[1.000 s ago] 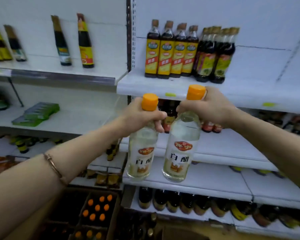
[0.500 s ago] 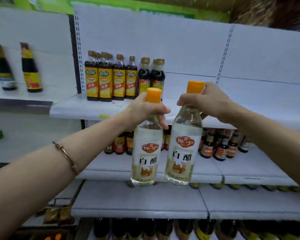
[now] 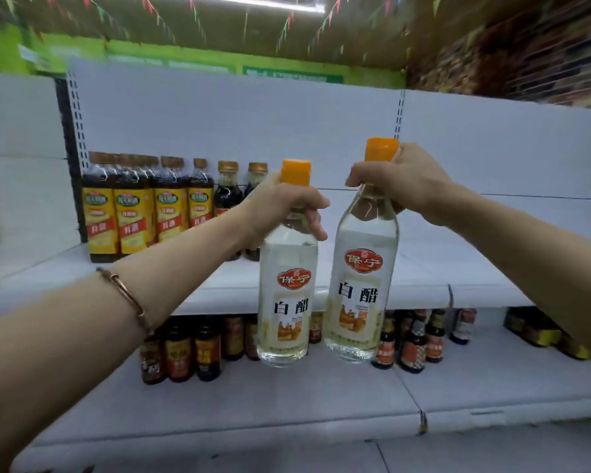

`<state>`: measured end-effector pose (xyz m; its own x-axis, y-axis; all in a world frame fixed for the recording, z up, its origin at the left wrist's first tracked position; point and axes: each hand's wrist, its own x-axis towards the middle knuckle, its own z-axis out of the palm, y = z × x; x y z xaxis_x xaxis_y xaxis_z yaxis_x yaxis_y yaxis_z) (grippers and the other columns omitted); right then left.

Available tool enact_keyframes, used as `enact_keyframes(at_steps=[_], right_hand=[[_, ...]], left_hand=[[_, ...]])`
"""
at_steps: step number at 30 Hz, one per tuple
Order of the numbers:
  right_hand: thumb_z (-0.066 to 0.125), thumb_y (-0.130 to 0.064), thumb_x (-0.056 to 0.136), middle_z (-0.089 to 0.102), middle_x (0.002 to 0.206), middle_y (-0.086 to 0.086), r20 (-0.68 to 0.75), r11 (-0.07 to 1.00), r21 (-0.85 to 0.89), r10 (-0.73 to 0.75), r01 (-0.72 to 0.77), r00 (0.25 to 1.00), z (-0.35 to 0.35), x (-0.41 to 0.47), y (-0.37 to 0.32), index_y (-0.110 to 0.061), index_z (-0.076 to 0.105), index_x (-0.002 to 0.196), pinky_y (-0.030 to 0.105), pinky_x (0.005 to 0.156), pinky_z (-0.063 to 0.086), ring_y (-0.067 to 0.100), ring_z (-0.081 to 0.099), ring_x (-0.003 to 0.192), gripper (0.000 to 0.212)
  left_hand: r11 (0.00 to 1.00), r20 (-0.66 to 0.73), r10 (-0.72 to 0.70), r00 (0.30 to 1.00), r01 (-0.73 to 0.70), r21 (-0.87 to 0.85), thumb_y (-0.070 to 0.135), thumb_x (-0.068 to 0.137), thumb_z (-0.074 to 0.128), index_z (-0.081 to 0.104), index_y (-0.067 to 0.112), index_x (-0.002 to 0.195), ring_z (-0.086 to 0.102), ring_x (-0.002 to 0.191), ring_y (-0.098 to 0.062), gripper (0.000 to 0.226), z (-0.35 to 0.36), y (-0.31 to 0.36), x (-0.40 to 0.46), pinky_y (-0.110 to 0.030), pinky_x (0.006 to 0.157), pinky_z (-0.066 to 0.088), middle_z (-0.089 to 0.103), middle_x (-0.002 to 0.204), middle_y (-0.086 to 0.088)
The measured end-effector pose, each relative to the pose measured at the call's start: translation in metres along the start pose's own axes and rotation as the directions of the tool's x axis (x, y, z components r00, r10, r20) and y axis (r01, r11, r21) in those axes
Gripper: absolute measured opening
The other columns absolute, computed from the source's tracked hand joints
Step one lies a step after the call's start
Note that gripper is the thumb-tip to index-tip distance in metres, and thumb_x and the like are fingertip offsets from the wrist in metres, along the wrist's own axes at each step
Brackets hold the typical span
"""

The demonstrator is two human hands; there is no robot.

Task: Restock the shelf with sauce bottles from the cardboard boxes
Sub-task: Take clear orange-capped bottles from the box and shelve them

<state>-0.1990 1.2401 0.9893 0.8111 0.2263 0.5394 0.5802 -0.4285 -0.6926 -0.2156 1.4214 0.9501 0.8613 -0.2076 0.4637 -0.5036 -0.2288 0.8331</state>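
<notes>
From the head camera, your left hand (image 3: 280,206) is wrapped tight round the neck of the left vinegar bottle (image 3: 285,295), fingers curled just under its orange cap (image 3: 296,171), and your right hand (image 3: 403,186) grips the neck of the right vinegar bottle (image 3: 362,285) the same way, thumb side against its own orange cap (image 3: 381,149). Both bottles are clear, smooth and round-shouldered, full of pale liquid, each with a glossy label carrying a red badge and black characters; they hang upright in the air just beside each other, the right one a touch higher, in front of the upper shelf (image 3: 423,268). That shelf is flat white board with a pegged white back panel (image 3: 253,131), and at 9 o'clock from your left hand stand dark bottles with yellow labels (image 3: 130,213) and brownish caps. A thin copper-coloured bracelet (image 3: 123,291) circles your left wrist. At 6 o'clock, the lower shelf (image 3: 287,397) carries small dark sauce bottles (image 3: 181,349) to the left and more (image 3: 413,343) to the right. At 12 o'clock, a green sign band (image 3: 219,59) and strings of coloured pennants (image 3: 185,15) run under the ceiling, blurred.
</notes>
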Motion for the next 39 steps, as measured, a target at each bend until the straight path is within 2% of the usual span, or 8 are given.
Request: enact_keyframes(at_steps=[9, 14, 17, 19, 26, 31, 35, 39], right_hand=[[0.07, -0.015, 0.076, 0.064, 0.049, 0.005, -0.04, 0.999, 0.018, -0.026, 0.027, 0.999, 0.004, 0.079, 0.05, -0.011, 0.053, 0.053, 0.016, 0.04, 0.041, 0.02, 0.063, 0.044, 0.029], [0.071, -0.016, 0.076, 0.06, 0.045, 0.001, -0.027, 0.996, 0.053, -0.071, 0.072, 0.997, 0.005, 0.141, 0.083, -0.011, 0.051, 0.052, 0.017, 0.041, 0.04, 0.015, 0.057, 0.038, 0.032], [0.073, -0.023, 0.072, 0.063, 0.062, 0.015, -0.013, 0.992, 0.066, -0.107, 0.108, 0.994, 0.008, 0.18, 0.108, -0.008, 0.053, 0.059, 0.027, 0.052, 0.045, 0.023, 0.058, 0.051, 0.028], [0.073, -0.021, 0.072, 0.058, 0.058, 0.011, 0.018, 0.99, 0.085, -0.11, 0.108, 0.994, 0.012, 0.202, 0.126, -0.009, 0.052, 0.058, 0.023, 0.049, 0.043, 0.019, 0.056, 0.047, 0.028], [0.072, -0.03, 0.068, 0.061, 0.058, 0.016, 0.138, 0.991, 0.056, -0.129, 0.122, 0.982, 0.044, 0.26, 0.187, -0.01, 0.055, 0.059, 0.033, 0.058, 0.048, 0.019, 0.06, 0.049, 0.028], [0.07, -0.028, 0.072, 0.055, 0.044, -0.003, 0.049, 0.988, 0.072, -0.137, 0.134, 0.989, 0.058, 0.281, 0.207, -0.014, 0.047, 0.048, 0.033, 0.054, 0.048, 0.015, 0.056, 0.045, 0.036], [0.06, -0.029, 0.084, 0.068, 0.053, -0.004, 0.012, 0.977, 0.116, -0.183, 0.18, 0.983, 0.074, 0.273, 0.219, -0.01, 0.059, 0.054, 0.042, 0.068, 0.057, 0.015, 0.066, 0.057, 0.036], [0.056, -0.043, 0.091, 0.073, 0.064, -0.003, 0.051, 0.975, 0.135, -0.186, 0.178, 0.981, 0.076, 0.266, 0.223, -0.01, 0.07, 0.067, 0.046, 0.076, 0.058, 0.014, 0.071, 0.066, 0.043]], left_hand=[[0.999, -0.053, 0.022, 0.998, -0.02, 0.036, 0.006, 0.086, 0.053, 0.056, 0.013, 0.046, 0.068, 0.058, -0.02, 0.041, -0.011, -0.027, 0.092, -0.016, 0.055, 0.051, 0.064, 0.052, -0.004], [0.998, -0.092, 0.01, 0.996, -0.005, 0.056, 0.009, 0.086, 0.053, 0.056, 0.016, 0.044, 0.069, 0.06, -0.023, 0.042, -0.016, -0.05, 0.147, -0.028, 0.073, 0.05, 0.062, 0.05, 0.001], [0.997, -0.134, 0.018, 0.991, -0.007, 0.077, 0.006, 0.085, 0.053, 0.057, 0.015, 0.044, 0.068, 0.059, -0.023, 0.042, -0.016, -0.067, 0.18, -0.024, 0.064, 0.051, 0.062, 0.05, -0.001], [0.996, -0.151, 0.003, 0.989, 0.009, 0.084, 0.004, 0.085, 0.054, 0.058, 0.013, 0.043, 0.068, 0.058, -0.024, 0.043, -0.016, -0.079, 0.2, -0.022, 0.06, 0.052, 0.062, 0.05, -0.003], [0.989, -0.228, -0.046, 0.973, 0.077, 0.129, 0.007, 0.085, 0.058, 0.058, 0.01, 0.054, 0.068, 0.062, -0.028, 0.031, -0.018, -0.12, 0.244, -0.033, 0.071, 0.056, 0.063, 0.055, -0.007], [0.991, -0.243, -0.034, 0.97, 0.064, 0.118, 0.005, 0.086, 0.055, 0.059, 0.012, 0.049, 0.068, 0.061, -0.029, 0.038, -0.024, -0.136, 0.259, -0.029, 0.062, 0.054, 0.063, 0.054, -0.008], [0.986, -0.227, 0.001, 0.974, 0.037, 0.162, 0.012, 0.091, 0.053, 0.06, 0.014, 0.056, 0.07, 0.068, -0.028, 0.036, -0.027, -0.148, 0.265, -0.026, 0.068, 0.055, 0.067, 0.06, -0.007], [0.988, -0.208, 0.037, 0.977, -0.005, 0.152, 0.019, 0.095, 0.051, 0.062, 0.002, 0.083, 0.07, 0.076, -0.019, 0.024, -0.028, -0.167, 0.259, -0.02, 0.069, 0.053, 0.072, 0.079, -0.008]])
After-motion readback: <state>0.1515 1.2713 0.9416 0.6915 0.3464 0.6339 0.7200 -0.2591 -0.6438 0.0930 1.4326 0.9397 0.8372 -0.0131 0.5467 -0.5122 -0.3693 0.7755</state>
